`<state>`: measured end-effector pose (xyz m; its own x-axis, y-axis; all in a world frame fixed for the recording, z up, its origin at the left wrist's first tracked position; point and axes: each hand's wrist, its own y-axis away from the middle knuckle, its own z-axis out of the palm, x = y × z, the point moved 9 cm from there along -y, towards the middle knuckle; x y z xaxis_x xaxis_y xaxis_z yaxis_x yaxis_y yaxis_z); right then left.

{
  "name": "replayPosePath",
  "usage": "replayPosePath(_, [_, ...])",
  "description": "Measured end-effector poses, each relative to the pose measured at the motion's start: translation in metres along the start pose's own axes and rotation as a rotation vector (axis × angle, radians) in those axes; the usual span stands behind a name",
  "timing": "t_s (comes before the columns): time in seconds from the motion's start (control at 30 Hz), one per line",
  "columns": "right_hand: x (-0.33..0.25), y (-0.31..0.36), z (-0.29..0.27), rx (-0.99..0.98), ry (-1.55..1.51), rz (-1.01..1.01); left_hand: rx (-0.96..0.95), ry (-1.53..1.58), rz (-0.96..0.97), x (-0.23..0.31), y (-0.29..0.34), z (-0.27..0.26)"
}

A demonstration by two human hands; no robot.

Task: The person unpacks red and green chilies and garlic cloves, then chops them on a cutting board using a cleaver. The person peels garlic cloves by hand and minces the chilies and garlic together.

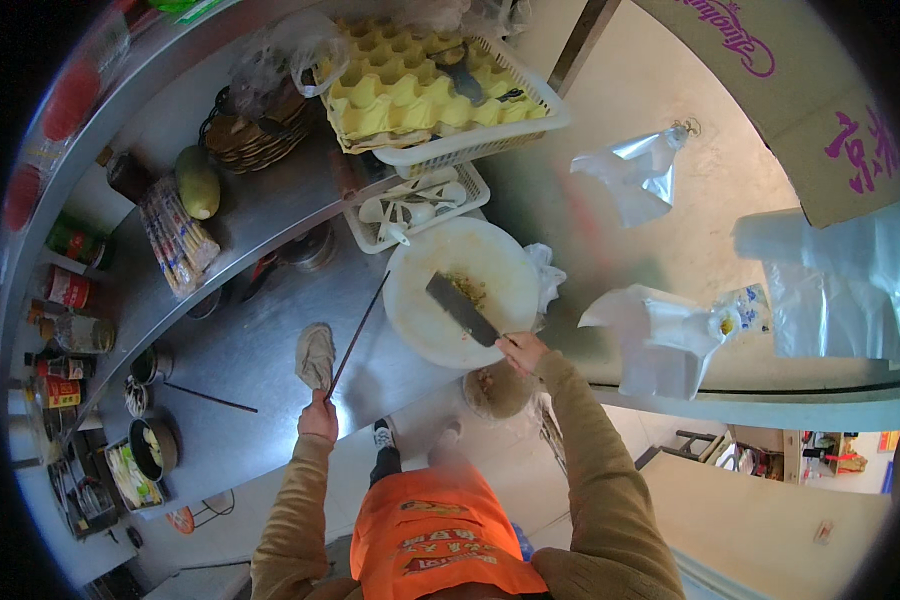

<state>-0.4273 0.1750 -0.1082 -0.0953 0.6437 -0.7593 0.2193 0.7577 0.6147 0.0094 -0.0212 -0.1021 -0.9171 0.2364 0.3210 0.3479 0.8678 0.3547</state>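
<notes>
My right hand (522, 353) is closed round the handle of a cleaver (460, 308). Its dark, wide blade lies over the round white chopping board (425, 325), beside a small heap of chopped food (470, 288). In my left hand (318, 420) is a long, thin dark chopstick (358, 335), its far end slanting up toward the board's left edge. Just beyond that hand a crumpled grey-beige cloth (315, 352) rests on the steel worktop (260, 345). A similar chopstick (210, 397) lies on the worktop farther left.
Behind the board sits a white basket of spoons (370, 232), below a larger basket with yellow egg trays (400, 95). A raised shelf (280, 215) carries wrapped chopsticks (178, 235) and a green gourd (198, 183). A bucket (500, 390) stands below the board's near edge. Plastic bags (655, 335) hang right.
</notes>
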Motion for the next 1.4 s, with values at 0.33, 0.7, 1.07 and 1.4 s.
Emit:
replayPosePath(0.33, [0.007,-0.015,-0.029,0.043,0.202,0.014,0.0,0.02,0.01,0.007,0.006,0.005])
replayPosePath(0.7, [-0.016,-0.057,0.086,0.244,-0.622,0.003,-0.051,0.055,0.058,0.006,0.018,0.004])
replayPosePath(1.07, [-0.021,0.003,0.035,0.756,0.338,-0.027,-0.19,-0.001,0.217,0.021,0.008,0.016])
replayPosePath(1.4, [-0.056,0.003,0.043,0.576,0.491,0.097,-0.191,0.021,0.334,0.029,0.008,0.012])
